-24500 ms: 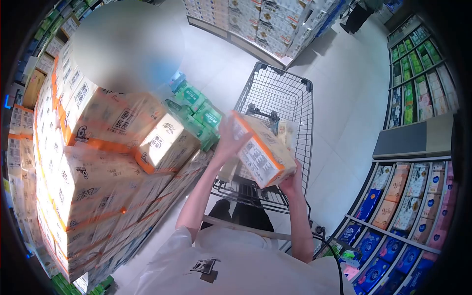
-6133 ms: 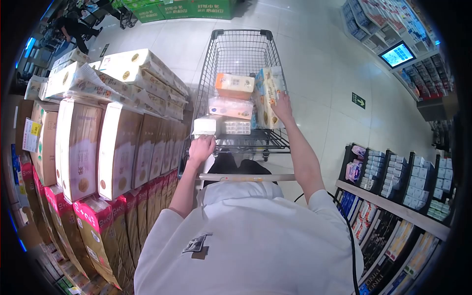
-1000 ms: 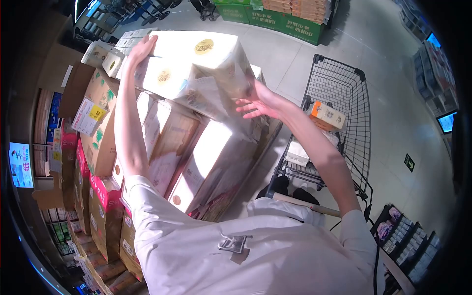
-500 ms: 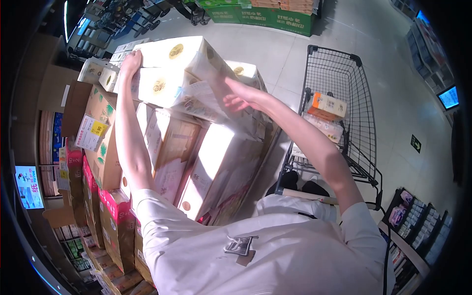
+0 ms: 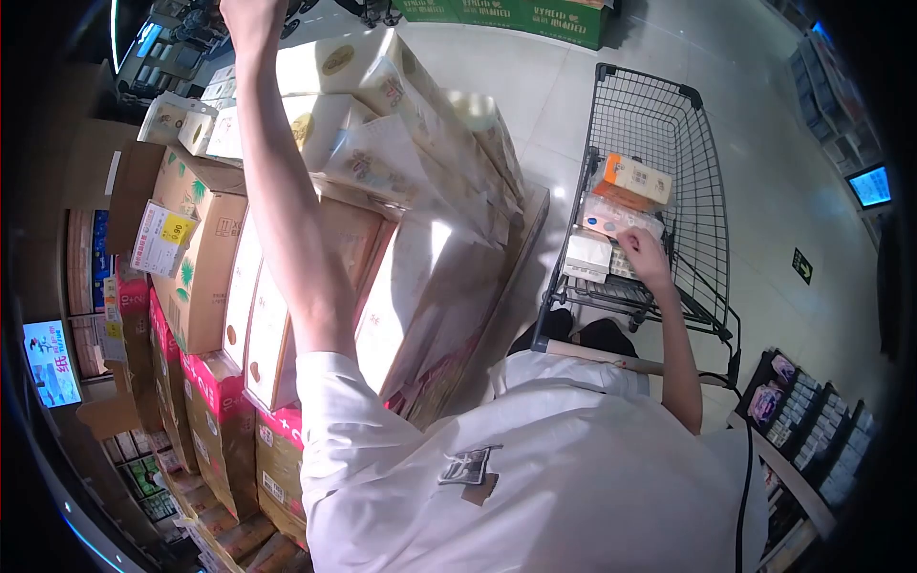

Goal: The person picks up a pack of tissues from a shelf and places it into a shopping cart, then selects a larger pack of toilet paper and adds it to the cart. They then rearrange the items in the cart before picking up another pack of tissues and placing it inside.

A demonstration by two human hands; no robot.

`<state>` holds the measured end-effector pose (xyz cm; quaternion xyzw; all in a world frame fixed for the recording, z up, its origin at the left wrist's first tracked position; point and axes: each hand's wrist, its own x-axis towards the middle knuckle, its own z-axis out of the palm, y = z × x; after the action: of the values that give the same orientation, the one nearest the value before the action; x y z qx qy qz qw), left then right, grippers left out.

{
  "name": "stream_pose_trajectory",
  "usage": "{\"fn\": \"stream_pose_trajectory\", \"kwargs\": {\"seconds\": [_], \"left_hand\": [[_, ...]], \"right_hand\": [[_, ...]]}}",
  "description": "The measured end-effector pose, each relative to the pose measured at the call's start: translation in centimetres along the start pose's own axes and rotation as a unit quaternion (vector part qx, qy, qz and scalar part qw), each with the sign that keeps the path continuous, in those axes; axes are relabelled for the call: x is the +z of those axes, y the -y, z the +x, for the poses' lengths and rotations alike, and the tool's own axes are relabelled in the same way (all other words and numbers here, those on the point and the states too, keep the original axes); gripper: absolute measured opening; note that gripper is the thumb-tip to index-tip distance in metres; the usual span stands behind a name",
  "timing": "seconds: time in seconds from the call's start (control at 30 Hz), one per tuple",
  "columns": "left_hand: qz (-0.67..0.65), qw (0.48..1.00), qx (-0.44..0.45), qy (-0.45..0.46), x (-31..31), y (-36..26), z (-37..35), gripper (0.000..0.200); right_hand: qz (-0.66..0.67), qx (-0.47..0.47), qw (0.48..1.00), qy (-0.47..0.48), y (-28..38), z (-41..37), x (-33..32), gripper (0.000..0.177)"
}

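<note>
The left hand [image 5: 253, 17] (grip cannot be told) is stretched past stacked packs [image 5: 334, 72]; the right hand [image 5: 644, 256], curled narrow, is held near carted packages [image 5: 621, 216].

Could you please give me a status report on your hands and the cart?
Left hand at view's top edge, grip unclear; right hand at wrapped packs in black wire cart; tall stack of white plastic-wrapped packs alongside.

Shows glossy tiled floor [image 5: 755, 162] around an arrow sign [image 5: 802, 266], with a lit screen [image 5: 870, 186] and shelving [image 5: 823, 100] beyond the arrow sign, stocked racks [image 5: 810, 415] nearer.
</note>
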<state>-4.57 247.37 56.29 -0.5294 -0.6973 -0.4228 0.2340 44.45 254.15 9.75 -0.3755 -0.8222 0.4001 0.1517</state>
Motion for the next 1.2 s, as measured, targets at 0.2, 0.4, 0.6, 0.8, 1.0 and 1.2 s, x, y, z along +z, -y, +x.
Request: {"fn": "stream_pose_trajectory", "kwargs": {"seconds": [0.2, 0.4, 0.6, 0.8, 1.0, 1.2], "left_hand": [[-0.243, 0.933, 0.047, -0.261, 10.1, -17.8, -14.0, 0.017], [-0.068, 0.932, 0.094, 0.343, 25.0, -17.4, -42.0, 0.027], [-0.069, 0.851, -0.103, 0.510, 21.8, -14.7, -52.8, 0.033], [-0.062, 0.867, -0.124, 0.478, 22.6, -13.9, -52.5, 0.026], [-0.071, 0.862, -0.162, 0.475, 24.3, -12.6, -52.4, 0.018], [0.021, 0.895, -0.108, 0.432, 26.5, -10.6, -50.5, 0.034]], "right_hand": [[-0.165, 0.289, 0.943, -0.011, -3.4, -10.0, -3.0, 0.037], [-0.232, 0.178, 0.954, -0.071, -9.5, -13.8, -4.1, 0.035], [-0.256, 0.144, 0.952, -0.082, -10.5, -13.6, -3.6, 0.031], [-0.159, 0.302, 0.939, -0.030, -9.3, -10.9, -6.3, 0.028], [-0.436, 0.229, 0.813, -0.310, -16.8, -12.1, -8.4, 0.033], [-0.356, 0.455, 0.814, -0.059, -17.5, -5.9, -10.9, 0.073]]}}
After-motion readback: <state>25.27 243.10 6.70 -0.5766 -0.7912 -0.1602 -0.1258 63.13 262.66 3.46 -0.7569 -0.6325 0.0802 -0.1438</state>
